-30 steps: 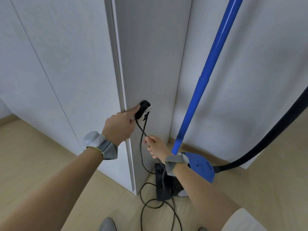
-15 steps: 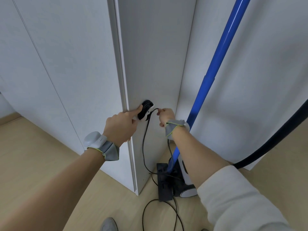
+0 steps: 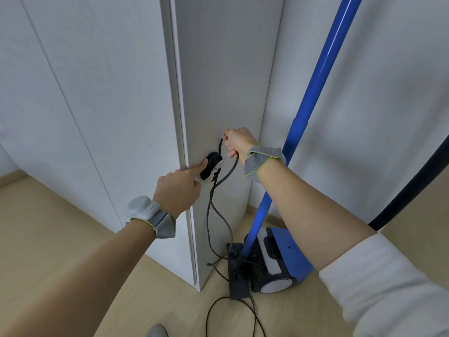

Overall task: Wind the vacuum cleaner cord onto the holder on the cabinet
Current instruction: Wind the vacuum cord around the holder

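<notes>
Cord (image 3: 220,210): black, runs roughly vertical along the cabinet (image 3: 218,93) side panel. Upper end is looped over the holder (image 3: 211,166), several turns already stacked on it. From the holder, one strand rises to my right hand (image 3: 237,144), bends over there and drops back down past the holder; two strands hang side by side down to the floor (image 3: 60,239). At floor level the cord curls beside the cabinet corner and runs twd the bottom edge of view.

Holder: small, dark, w/ a white base, fixed low on the cabinet side panel, near its front edge. It sticks out from the panel twd me.

Surroundings: vacuum cleaner (image 3: 279,259), blue body, sits on the floor in the corner betw. cabinet and wall (image 3: 388,93), just right of the hanging cord. Its blue tube (image 3: 318,79) leans up and to the right. A dark hose (image 3: 413,181) crosses at far right. Cord lies over the black floor nozzle (image 3: 237,271).

Left hand (image 3: 178,188): index finger extended, tip pressing on the wound turns at the holder; other fingers curled, holding nothing. Grey strap w/ a white unit on the wrist.

Right hand: above and right of the holder, fingers closed round the cord, gripping it at the top of the bend. Grey strap on the wrist.
</notes>
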Demonstrator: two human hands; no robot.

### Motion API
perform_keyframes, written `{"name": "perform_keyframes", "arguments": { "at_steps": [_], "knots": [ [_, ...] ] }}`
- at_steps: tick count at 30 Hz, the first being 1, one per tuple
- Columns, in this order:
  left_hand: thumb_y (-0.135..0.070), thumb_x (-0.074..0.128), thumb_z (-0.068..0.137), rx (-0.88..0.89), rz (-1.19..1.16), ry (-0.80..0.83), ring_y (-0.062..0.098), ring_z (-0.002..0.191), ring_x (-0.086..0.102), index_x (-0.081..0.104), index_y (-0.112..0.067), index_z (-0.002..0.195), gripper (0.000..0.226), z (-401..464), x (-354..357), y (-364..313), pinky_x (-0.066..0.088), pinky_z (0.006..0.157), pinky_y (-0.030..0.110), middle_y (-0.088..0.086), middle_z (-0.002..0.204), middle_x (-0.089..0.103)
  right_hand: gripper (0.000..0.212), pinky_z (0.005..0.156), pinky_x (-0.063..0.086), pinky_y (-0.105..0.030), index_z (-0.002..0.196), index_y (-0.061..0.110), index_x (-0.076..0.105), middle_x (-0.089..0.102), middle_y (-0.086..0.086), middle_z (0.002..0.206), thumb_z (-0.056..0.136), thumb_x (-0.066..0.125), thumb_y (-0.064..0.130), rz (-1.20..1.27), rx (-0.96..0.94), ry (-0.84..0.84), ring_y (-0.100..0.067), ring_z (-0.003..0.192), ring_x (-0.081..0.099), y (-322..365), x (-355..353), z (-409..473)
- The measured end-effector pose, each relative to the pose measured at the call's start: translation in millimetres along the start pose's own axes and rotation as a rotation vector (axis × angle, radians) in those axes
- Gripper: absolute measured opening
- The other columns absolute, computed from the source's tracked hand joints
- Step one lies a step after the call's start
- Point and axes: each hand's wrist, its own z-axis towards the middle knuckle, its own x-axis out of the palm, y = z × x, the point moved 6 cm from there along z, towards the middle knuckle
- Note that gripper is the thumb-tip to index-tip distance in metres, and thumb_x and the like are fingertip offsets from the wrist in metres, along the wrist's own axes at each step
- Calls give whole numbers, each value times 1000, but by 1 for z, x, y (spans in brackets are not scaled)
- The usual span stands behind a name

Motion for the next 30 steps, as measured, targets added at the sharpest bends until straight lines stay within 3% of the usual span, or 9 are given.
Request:
{"name": "perform_keyframes", "arguments": {
  "at_steps": [4, 8, 10, 12, 15, 19, 25, 27, 30],
  "knots": [
    [-22, 32, 92, 0, -18, -31, 22, 58, 66, 32, -59, 146, 65, -1, -4, 2, 58, 67, 36, 0, 61, 65, 34, 34, 15, -9, 75, 11, 51, 35, -2, 55, 106, 38, 20, -34, -50, 87, -8, 27, 22, -8, 17, -36],
    [-23, 34, 92, 9, -21, -155, 26, 61, 64, 53, -51, 134, 54, -6, -12, 4, 56, 65, 37, 1, 65, 66, 29, 40, 28, -19, 81, 14, 56, 47, -3, 59, 102, 38, 22, -155, -185, 76, -16, 43, 37, -33, 29, -53],
    [-24, 37, 94, 19, -20, -211, 30, 64, 62, 61, -44, 124, 43, -8, -19, 5, 54, 63, 37, 3, 64, 65, 25, 57, 40, -29, 83, 14, 56, 56, -8, 73, 100, 40, 23, -310, -300, 46, -26, 64, 53, -40, 37, -61],
    [-24, 40, 97, 32, -8, -262, 34, 64, 59, 65, -34, 114, 32, -9, -25, 7, 49, 61, 36, 5, 65, 63, 24, 69, 41, -36, 81, 14, 53, 59, -10, 81, 100, 41, 22, -415, -348, 30, -33, 79, 58, -49, 44, -67],
    [-22, 41, 100, 50, 26, -310, 36, 59, 50, 61, -20, 107, 21, -9, -31, 7, 37, 56, 33, 8, 65, 54, 24, 67, 38, -36, 78, 14, 48, 56, -8, 77, 100, 41, 21, -471, -381, -6, -35, 77, 54, -54, 46, -74],
    [-30, 39, 103, 55, -41, -291, 35, 62, 49, 57, -26, 118, 24, -1, -34, 6, 38, 59, 33, 5, 67, 52, 24, 63, 40, -37, 87, 7, 53, 58, -11, 76, 101, 40, 20, -558, -466, -62, -35, 72, 53, -58, 53, -83],
    [-31, 33, 101, 30, -125, -109, 31, 59, 61, 58, -42, 131, 40, 6, -23, 2, 58, 72, 41, 4, 69, 63, 26, 65, 47, -44, 102, 3, 54, 66, -19, 87, 105, 35, 20, -627, -525, -75, -40, 76, 59, -82, 61, -93],
    [-26, 32, 99, 26, -136, -42, 27, 55, 59, 51, -45, 139, 48, 7, -18, -3, 59, 73, 40, 5, 73, 66, 25, 65, 46, -41, 102, 6, 55, 65, -14, 84, 105, 34, 19, -505, -473, -10, -32, 73, 59, -101, 65, -99],
    [-25, 33, 98, 37, -112, -6, 24, 50, 57, 38, -49, 147, 55, 6, -13, -6, 60, 69, 39, 5, 68, 63, 28, 61, 38, -35, 88, 12, 54, 55, 9, 63, 103, 35, 26, -282, -350, 109, -15, 58, 47, -134, 68, -100]
  ]
}}
